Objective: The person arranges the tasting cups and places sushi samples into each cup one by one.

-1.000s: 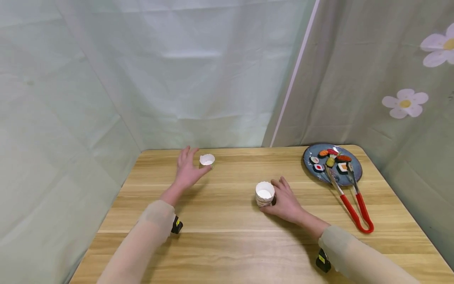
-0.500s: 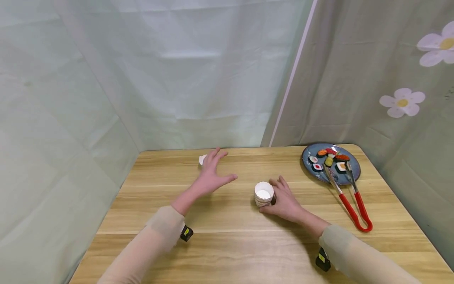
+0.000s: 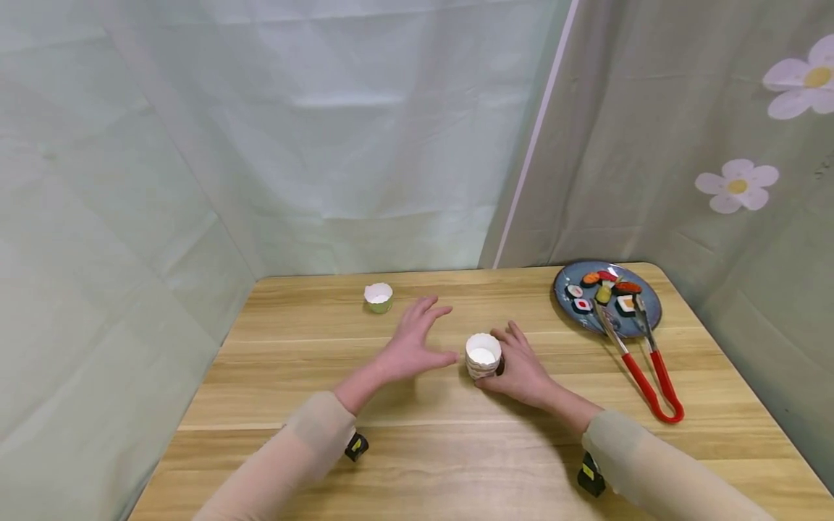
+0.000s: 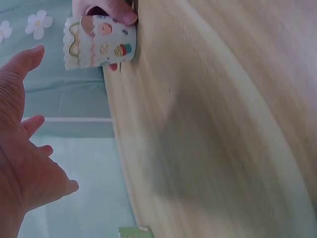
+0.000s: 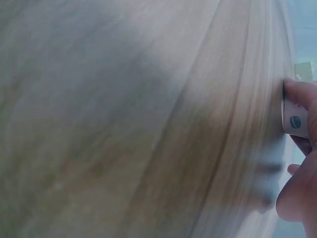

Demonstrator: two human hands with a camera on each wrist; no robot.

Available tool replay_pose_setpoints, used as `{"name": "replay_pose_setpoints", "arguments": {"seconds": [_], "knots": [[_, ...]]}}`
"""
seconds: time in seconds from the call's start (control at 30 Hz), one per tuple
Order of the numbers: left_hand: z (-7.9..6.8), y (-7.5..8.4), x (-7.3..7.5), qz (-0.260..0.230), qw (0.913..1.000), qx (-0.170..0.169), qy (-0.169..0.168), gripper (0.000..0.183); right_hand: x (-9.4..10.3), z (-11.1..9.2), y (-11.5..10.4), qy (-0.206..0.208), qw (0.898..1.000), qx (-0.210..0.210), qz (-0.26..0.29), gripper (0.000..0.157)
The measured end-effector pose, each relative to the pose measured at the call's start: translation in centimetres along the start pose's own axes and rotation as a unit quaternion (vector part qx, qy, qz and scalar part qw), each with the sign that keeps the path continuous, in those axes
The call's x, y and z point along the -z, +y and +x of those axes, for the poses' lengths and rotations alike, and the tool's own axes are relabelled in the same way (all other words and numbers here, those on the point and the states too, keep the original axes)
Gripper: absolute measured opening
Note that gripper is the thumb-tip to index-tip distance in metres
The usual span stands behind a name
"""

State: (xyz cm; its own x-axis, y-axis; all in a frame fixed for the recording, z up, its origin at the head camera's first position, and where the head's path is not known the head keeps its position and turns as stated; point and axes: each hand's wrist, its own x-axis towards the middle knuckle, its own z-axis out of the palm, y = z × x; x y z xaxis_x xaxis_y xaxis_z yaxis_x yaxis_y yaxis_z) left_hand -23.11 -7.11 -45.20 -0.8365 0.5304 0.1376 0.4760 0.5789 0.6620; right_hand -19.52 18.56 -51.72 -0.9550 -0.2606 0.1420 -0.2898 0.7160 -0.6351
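Observation:
My right hand (image 3: 521, 370) grips a short stack of white paper baking cups (image 3: 483, 354), thumb at the near side and fingers round the back. The stack stands upright on the table, its scalloped rims nested; in the left wrist view the cups (image 4: 101, 44) carry small printed pictures. Just left of the stack, my left hand (image 3: 417, 343) is in the air with fingers spread and thumb towards the cups, holding nothing. A single green paper baking cup (image 3: 378, 298) with a white inside sits farther back on the left.
On the wooden table (image 3: 313, 347), a blue plate (image 3: 573, 323) at the back right bears several sushi pieces. Red-handled tongs (image 3: 654, 387) lean over its near rim, handles on the tabletop. A pale curtain (image 3: 365, 145) hangs close behind the table.
My left hand has moved from beside the green cup, rightward and nearer, to the stack's left side. The green cup remains in place. My right hand keeps its grip on the stack.

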Motion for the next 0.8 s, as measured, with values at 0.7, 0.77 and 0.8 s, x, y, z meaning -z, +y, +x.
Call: {"name": "replay_pose_setpoints", "arguments": {"seconds": [0.7, 0.77, 0.8], "knots": [[0.8, 2.4, -5.1, -0.006, 0.9996, 0.029, 0.0, 0.083, 0.2, 0.0, 0.5, 0.003, 0.999, 0.02, -0.036, 0.085], [0.9, 2.5, -5.2, -0.006, 0.9995, 0.031, 0.006, 0.08, 0.1, 0.0, 0.6, 0.003, 0.999, 0.022, -0.039, 0.085], [0.9, 2.6, -5.3, -0.004, 0.9994, 0.034, 0.008, 0.079, 0.1, 0.0, 0.6, 0.003, 0.999, 0.024, -0.04, 0.086]]}}
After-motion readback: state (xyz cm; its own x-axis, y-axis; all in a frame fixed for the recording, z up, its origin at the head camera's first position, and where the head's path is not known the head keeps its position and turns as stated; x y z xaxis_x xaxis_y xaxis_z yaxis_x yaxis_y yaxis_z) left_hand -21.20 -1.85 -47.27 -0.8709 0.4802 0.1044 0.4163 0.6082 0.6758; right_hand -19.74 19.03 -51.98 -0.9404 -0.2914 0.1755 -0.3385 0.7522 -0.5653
